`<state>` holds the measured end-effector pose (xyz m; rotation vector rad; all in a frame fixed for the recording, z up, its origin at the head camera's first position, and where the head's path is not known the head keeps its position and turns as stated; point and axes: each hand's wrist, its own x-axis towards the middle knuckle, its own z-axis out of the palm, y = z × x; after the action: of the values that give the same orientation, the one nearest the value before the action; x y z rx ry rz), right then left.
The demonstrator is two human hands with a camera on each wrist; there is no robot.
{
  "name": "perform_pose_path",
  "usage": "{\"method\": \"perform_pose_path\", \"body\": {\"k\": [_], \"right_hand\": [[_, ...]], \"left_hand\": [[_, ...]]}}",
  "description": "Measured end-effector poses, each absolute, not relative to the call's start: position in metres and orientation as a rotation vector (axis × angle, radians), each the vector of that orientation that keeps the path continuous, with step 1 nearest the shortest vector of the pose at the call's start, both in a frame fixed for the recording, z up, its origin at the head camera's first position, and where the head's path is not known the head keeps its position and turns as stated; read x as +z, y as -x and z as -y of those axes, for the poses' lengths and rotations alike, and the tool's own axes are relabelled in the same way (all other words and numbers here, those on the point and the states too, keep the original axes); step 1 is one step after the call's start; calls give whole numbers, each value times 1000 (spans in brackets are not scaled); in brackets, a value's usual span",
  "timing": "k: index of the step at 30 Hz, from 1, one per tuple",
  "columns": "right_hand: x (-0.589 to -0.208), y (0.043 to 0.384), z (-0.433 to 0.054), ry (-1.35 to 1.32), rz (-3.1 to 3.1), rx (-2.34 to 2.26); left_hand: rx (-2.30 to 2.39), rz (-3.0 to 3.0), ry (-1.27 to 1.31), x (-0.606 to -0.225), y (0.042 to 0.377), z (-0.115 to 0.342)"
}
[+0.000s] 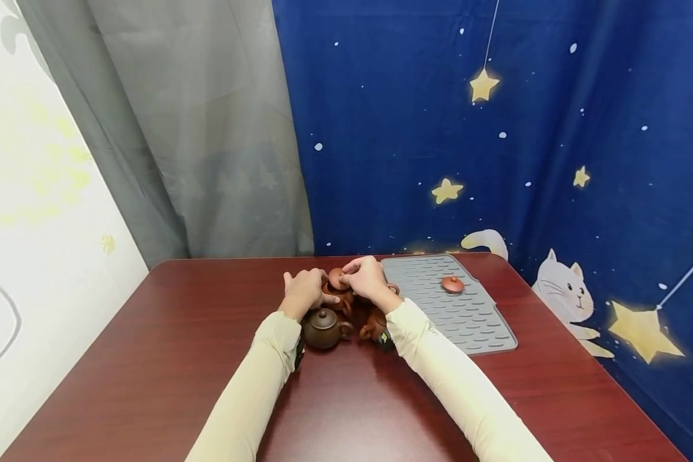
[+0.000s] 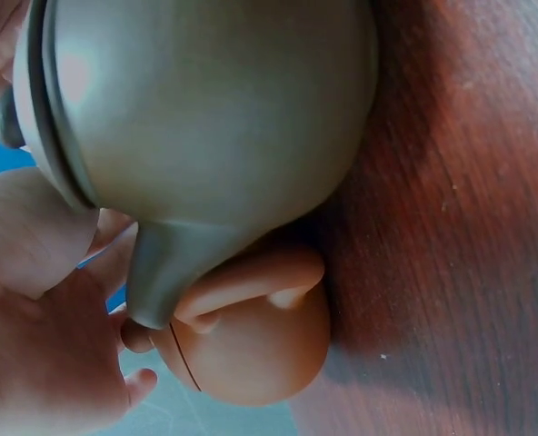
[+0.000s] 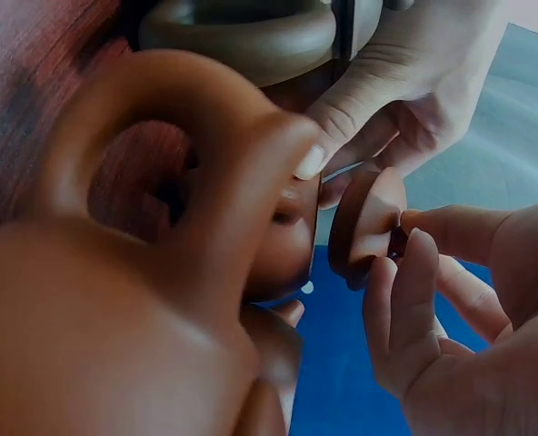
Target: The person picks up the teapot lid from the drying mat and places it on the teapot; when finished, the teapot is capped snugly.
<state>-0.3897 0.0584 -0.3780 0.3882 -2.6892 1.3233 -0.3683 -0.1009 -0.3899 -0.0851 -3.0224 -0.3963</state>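
Note:
A small reddish-brown lid (image 1: 336, 280) is pinched by its knob between the fingertips of my right hand (image 1: 368, 280). In the right wrist view the lid (image 3: 369, 222) is tilted on edge, apart from the uncovered reddish-brown teapot (image 3: 283, 259). My left hand (image 1: 305, 290) grips that teapot, its thumb along the rim and fingers round the far side. A dark brown lidded teapot (image 1: 322, 328) stands just in front of the left hand. Under my right forearm another reddish-brown teapot (image 1: 374, 325) is partly hidden.
A grey drying mat (image 1: 433, 314) lies at the back right of the table (image 1: 346, 404), with a second reddish lid (image 1: 453, 285) on it. Behind my right hand a teapot handle (image 1: 394, 289) shows. An orange lidded teapot (image 2: 260, 350) stands beyond the dark one's spout.

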Motion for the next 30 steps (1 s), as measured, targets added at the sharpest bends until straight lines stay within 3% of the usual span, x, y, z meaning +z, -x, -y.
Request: {"method": "perform_pose_path", "body": {"k": [30], "right_hand": [[-391, 397, -51, -413, 2716, 1290]], "left_hand": [[-442, 3012, 77, -392, 369, 104]]}}
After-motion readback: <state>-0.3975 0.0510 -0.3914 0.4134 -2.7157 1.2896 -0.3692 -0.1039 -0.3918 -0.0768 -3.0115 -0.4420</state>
